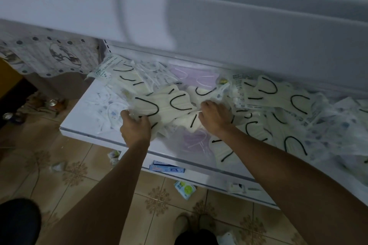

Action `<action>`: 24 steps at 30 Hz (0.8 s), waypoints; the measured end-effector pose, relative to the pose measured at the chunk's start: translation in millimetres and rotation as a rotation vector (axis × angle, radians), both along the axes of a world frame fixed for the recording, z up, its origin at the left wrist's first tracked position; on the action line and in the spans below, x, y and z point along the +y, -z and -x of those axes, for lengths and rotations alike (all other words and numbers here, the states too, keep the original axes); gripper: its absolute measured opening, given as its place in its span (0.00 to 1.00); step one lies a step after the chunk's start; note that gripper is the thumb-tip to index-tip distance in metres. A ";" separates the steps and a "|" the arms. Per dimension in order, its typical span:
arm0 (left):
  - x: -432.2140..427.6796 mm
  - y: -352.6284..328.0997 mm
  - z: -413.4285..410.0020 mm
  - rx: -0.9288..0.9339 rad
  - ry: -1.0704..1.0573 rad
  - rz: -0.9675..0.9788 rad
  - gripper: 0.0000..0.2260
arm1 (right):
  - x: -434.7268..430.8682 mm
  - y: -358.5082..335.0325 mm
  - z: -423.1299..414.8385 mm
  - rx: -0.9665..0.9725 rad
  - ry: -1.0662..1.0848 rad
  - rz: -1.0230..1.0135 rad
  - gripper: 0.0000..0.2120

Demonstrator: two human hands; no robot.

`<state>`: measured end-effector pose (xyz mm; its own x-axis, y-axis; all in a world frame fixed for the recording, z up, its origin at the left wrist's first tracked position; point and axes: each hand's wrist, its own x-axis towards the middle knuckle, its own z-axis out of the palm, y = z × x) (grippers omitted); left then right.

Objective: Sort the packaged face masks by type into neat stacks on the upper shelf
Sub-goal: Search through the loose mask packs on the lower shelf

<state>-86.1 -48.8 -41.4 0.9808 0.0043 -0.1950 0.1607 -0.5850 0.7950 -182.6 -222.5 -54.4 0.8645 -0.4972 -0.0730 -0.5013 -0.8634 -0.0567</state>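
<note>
On the white shelf (83, 123), packaged face masks (264, 117) lie in a loose, overlapping heap covering the middle and right of the shelf. No stacks are formed.

Types seen:
- cream masks with black ear loops (298, 101), the most numerous, across the shelf's middle and right;
- lilac masks (192, 76), one group at the back of the shelf and one near its front edge, partly under other packets;
- white printed masks (105, 105), at the shelf's left end and far right.

Left hand (135, 128): at the shelf's left-middle, fingers curled round the near edge of a cream packet (153, 105), which is lifted a little off the heap.

Right hand (216, 118): over the middle of the shelf, fingers bent down into the heap, tips hidden among the packets. Cannot tell whether it grips one.

The two hands are near each other, with cream packets between them.

Above the shelf: a white panel (258, 32), blurred.
Below the shelf: a blue box (168, 168) on a lower ledge; a green-dotted packet (185, 187) and scraps on the tiled floor (59, 165).
Left of the shelf: a patterned cloth (49, 53) and tins (52, 103) on the floor.
</note>
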 end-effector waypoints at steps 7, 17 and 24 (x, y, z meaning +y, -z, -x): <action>43.0 -6.0 -8.1 -0.143 -0.100 -0.191 0.13 | 9.4 5.1 -12.1 -0.034 0.153 0.021 0.17; 54.7 -0.4 1.8 0.076 -0.030 -0.015 0.13 | 72.1 -0.5 -29.9 -0.171 -0.201 0.031 0.16; 49.7 6.5 -9.5 0.324 -0.032 0.216 0.27 | 107.5 2.8 -32.3 0.016 -0.502 -0.451 0.17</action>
